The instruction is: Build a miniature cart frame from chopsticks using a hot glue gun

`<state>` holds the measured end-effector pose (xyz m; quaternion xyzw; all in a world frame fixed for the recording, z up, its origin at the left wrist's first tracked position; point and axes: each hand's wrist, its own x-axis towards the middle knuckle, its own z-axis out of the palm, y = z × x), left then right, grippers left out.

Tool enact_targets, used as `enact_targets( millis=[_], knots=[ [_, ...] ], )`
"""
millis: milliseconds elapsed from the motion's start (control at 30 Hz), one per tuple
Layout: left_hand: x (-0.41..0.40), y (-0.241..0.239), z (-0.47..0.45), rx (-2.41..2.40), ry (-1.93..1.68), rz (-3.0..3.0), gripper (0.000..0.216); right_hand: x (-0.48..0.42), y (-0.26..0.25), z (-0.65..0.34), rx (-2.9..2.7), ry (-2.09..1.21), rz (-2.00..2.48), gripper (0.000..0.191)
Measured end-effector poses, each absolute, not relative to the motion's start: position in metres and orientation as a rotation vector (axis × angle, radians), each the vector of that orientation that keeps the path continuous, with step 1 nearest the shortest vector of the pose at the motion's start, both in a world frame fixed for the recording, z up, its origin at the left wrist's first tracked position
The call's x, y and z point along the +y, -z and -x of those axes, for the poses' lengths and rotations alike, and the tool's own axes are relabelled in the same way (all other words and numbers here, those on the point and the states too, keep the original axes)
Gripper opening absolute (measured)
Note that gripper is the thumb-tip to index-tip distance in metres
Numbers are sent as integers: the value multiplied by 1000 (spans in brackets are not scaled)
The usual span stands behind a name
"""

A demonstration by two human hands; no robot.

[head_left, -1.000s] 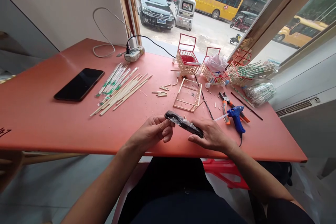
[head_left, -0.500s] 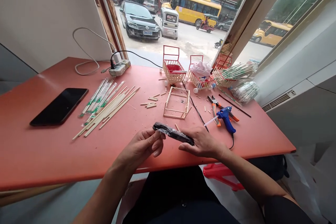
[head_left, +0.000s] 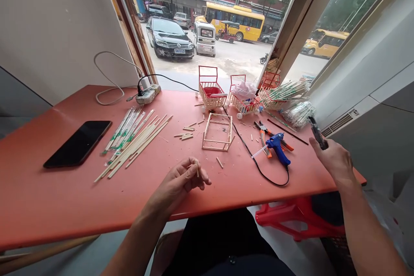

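My left hand (head_left: pixel 184 179) is over the front of the table, pinching a short piece of wooden stick (head_left: pixel 198 170) between thumb and fingers. Out to the right, my right hand (head_left: pixel 334 159) is wrapped round a black, scuffed hand tool (head_left: pixel 318 134); its exact kind is unclear. Beyond my left hand stands a small open box frame (head_left: pixel 215 149) of thin wooden sticks. A loose cut piece (head_left: pixel 219 162) lies in front of it. The blue glue gun (head_left: pixel 278 150) rests left of my right hand, beside orange-handled pliers (head_left: pixel 262 136).
Long wooden sticks (head_left: pixel 139 144) and wrapped ones lie left, near a black phone (head_left: pixel 77 144). Small cut pieces (head_left: pixel 186 136) sit mid-table. Basket carts (head_left: pixel 211 95) line the window side. A power strip (head_left: pixel 148 94) is back left; the glue gun's cord (head_left: pixel 265 177) crosses the table.
My right hand has moved away to the right with the black tool. My left hand stays near the front with the short stick piece, now clearly visible. The view has shifted slightly.
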<state>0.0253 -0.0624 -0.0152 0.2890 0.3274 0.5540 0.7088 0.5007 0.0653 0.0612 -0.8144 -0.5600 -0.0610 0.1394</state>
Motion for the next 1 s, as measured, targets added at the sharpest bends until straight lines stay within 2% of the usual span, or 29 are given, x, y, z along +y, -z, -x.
enact_targets(
  millis=[200, 400, 467, 767, 900, 1000],
  knots=[
    [-63, 18, -27, 833, -1330, -753, 43, 88, -22, -564, -1371, 181, 2370, 83],
    [-63, 17, -26, 946, -1324, -763, 53, 95, -1, -568, -1348, 195, 2446, 102],
    [-63, 16, -27, 979, -1320, -749, 54, 91, -3, -564, -1376, 175, 2480, 102],
    [-61, 11, -32, 1091, -1393, -831, 53, 72, -22, -523, -1670, 362, 1925, 43],
    [-55, 1, -24, 1141, -1496, -880, 50, 57, -36, -473, -1868, 204, 1780, 36],
    [-40, -15, -15, 1113, -1605, -899, 43, 49, -43, -432, -2038, 103, 1814, 41]
  ],
)
